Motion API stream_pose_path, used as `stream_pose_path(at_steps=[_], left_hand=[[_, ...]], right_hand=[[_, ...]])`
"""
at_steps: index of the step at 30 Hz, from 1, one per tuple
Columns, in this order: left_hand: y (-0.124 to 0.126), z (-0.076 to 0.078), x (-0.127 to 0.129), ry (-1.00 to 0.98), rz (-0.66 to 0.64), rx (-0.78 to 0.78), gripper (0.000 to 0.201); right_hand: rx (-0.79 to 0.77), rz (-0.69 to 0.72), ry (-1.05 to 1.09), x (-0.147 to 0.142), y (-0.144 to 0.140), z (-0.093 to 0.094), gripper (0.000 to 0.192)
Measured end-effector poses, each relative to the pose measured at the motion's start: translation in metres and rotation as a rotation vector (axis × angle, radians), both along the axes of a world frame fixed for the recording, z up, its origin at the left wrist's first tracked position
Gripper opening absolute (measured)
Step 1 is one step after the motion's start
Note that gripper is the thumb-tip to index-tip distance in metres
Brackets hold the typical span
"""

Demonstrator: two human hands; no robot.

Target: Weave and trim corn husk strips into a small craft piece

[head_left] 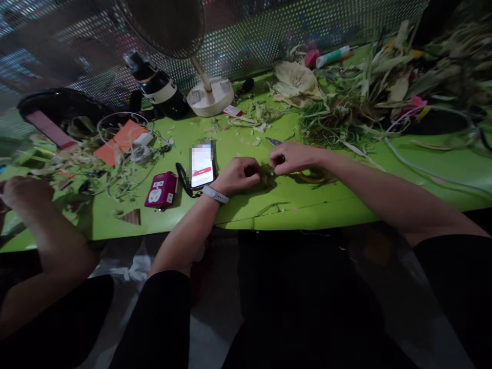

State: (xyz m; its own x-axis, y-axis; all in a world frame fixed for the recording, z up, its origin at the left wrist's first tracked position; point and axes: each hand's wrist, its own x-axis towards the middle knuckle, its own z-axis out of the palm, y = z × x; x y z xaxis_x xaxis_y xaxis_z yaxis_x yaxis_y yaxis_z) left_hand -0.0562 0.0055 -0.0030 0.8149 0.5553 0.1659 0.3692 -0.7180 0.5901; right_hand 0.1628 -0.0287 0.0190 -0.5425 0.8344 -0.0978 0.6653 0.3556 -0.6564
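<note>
My left hand (237, 175), with a pale band at its wrist, rests low over the green tabletop with its fingers curled closed. Facing it from the right is my right hand (292, 158), also closed, its fingers bent down. A small dull greenish-brown scrap (267, 173) shows dimly in the gap between them; whatever the fingertips pinch is too dark to make out. Scissors lie under my right hand: the pointed blade (273, 141) sticks out behind it and a yellow handle (312, 177) in front. Left of my left hand lies a lit phone (202, 166).
A magenta socket block (160, 190) sits left of the phone. Behind stand a fan (210, 97) and a black bottle (163, 91). Dried husks (295, 82) and green fibres (323, 123) heap at right. Another person's arm (49, 225) is at far left.
</note>
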Motion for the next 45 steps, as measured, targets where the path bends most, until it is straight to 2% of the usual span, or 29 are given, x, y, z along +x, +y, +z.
stream_pose_path(at_steps=[7, 12, 17, 21, 25, 28, 31, 35, 40, 45], left_hand=[[0.003, 0.003, -0.002, 0.035, 0.009, -0.085, 0.018], [0.003, 0.012, -0.004, 0.053, -0.010, -0.071, 0.023], [0.002, 0.015, -0.005, 0.076, -0.062, -0.052, 0.026], [0.003, 0.015, -0.006, 0.080, -0.086, -0.120, 0.028], [0.003, 0.013, -0.005, 0.082, -0.115, -0.143, 0.027], [0.003, 0.007, -0.003, 0.080, -0.122, -0.113, 0.027], [0.004, -0.001, -0.001, 0.036, -0.148, -0.105, 0.019], [0.008, -0.006, -0.001, 0.034, -0.090, -0.137, 0.019], [0.009, -0.001, -0.001, 0.071, -0.081, -0.145, 0.017], [0.012, -0.003, -0.002, 0.069, -0.098, -0.134, 0.016]], right_hand=[[0.190, 0.023, -0.182, -0.003, -0.006, 0.007, 0.014], [0.302, 0.116, -0.258, -0.006, -0.006, -0.002, 0.023], [0.399, 0.243, -0.176, -0.004, 0.001, -0.014, 0.016], [0.387, 0.259, -0.116, -0.003, 0.005, -0.018, 0.014], [0.287, 0.187, -0.145, -0.005, 0.004, -0.015, 0.014], [0.239, 0.149, -0.181, -0.006, 0.002, -0.011, 0.015], [0.223, 0.145, -0.177, -0.006, 0.001, -0.010, 0.015], [0.213, 0.134, -0.146, -0.003, 0.001, -0.009, 0.023], [0.292, 0.044, -0.204, -0.001, 0.001, -0.005, 0.035], [0.426, 0.119, -0.298, -0.006, 0.002, -0.009, 0.033]])
